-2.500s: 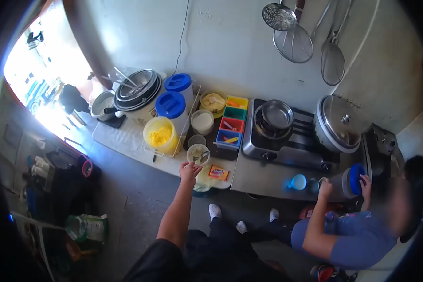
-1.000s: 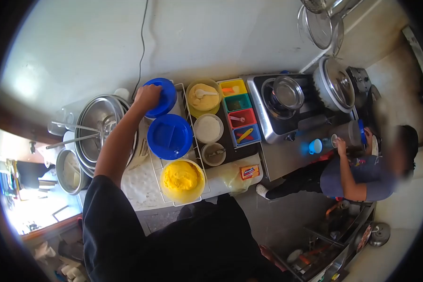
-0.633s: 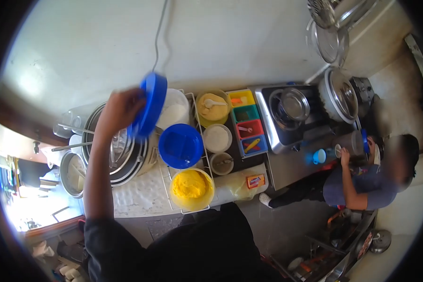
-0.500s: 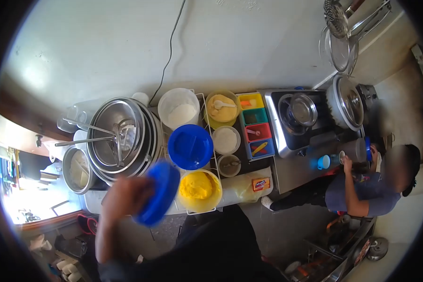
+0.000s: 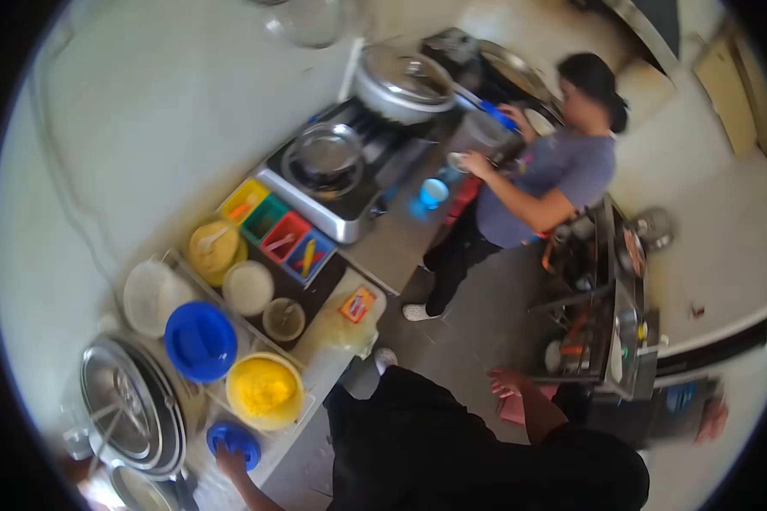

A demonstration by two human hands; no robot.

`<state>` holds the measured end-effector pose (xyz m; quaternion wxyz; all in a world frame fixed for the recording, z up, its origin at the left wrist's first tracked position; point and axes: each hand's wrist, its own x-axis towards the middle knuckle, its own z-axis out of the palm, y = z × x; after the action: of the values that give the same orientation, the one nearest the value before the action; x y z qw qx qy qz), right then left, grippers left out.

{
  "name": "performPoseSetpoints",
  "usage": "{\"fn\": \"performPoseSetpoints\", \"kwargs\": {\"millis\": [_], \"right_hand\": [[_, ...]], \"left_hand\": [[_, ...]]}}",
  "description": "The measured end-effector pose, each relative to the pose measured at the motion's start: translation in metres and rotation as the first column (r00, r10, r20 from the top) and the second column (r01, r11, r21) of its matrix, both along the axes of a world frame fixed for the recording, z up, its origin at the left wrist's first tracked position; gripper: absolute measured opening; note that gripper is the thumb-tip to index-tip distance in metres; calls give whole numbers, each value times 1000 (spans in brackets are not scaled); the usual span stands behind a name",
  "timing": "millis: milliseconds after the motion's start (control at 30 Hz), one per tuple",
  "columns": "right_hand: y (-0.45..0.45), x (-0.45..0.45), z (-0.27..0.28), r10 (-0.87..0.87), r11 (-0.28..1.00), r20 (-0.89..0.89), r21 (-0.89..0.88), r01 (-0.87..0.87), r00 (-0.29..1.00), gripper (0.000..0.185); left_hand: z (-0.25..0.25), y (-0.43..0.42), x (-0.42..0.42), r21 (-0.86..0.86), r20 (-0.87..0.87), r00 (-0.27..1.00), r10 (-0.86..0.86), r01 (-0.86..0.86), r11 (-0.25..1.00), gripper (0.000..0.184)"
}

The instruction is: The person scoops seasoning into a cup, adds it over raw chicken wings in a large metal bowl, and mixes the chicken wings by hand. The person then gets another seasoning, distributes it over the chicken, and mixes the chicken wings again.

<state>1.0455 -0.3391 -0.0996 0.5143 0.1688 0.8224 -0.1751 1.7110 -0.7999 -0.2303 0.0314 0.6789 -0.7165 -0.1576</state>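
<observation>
My left hand (image 5: 228, 460) is on a blue plastic lid (image 5: 240, 441), which lies flat at the counter's front edge; its fingertips grip the lid's top. Just beyond it stands a tub of bright yellow paste or dough (image 5: 266, 387), uncovered. Another tub, closed by a blue lid (image 5: 200, 341), is beside that. Out over the floor to the right, my right hand (image 5: 507, 383) hangs with loosely curled, parted fingers and holds nothing.
Stacked metal bowls (image 5: 128, 400) stand at left. Small tubs, a coloured divided tray (image 5: 277, 230), an orange packet (image 5: 358, 304) and a stove (image 5: 341, 213) line the counter. A co-worker (image 5: 541, 183) handles a clear container near a blue cup (image 5: 434, 193). A rack (image 5: 609, 298) stands right.
The view has swung right. My left hand has brought the blue lid down from mid-air to the counter beside the yellow tub. My right hand has come into view.
</observation>
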Motion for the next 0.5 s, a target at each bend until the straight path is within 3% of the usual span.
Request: {"fn": "performPoseSetpoints", "kwargs": {"millis": [67,100,133,167,200,267,333,400,433,467,500], "right_hand": [[36,11,-4,-82,997,-7,-13,82,997,41],[67,18,-11,-153,988,-11,-28,152,988,42],[97,30,-18,-227,973,-11,-38,227,974,43],[125,46,-24,-294,955,-13,-30,294,956,44],[155,63,-29,-358,934,-15,-19,358,934,45],[214,96,-40,-441,898,15,14,440,898,46],[273,122,-53,-476,880,86,48,473,875,48],[325,129,-69,-584,812,88,50,582,807,47],[356,140,-77,-647,762,88,56,645,757,46],[400,145,-105,-744,665,138,63,744,654,47],[422,151,-107,-782,621,103,58,781,614,47]], "left_hand": [[23,0,-11,59,48,995,88,-91,994,46],[18,-3,4,-8,-30,992,-124,124,992,48],[-2,-6,29,208,106,991,-84,60,976,52],[7,-21,31,245,663,500,-557,558,793,17],[56,8,11,-68,546,704,-453,576,814,17],[180,13,-90,-4,172,825,-539,547,837,22],[257,20,-207,28,-246,790,-562,585,811,21],[298,48,-325,26,-486,632,-604,702,712,22],[308,77,-389,-30,-414,589,-694,754,657,18],[307,99,-442,-57,-421,469,-776,840,539,20],[329,146,-503,64,-303,523,-797,845,530,24]]}}
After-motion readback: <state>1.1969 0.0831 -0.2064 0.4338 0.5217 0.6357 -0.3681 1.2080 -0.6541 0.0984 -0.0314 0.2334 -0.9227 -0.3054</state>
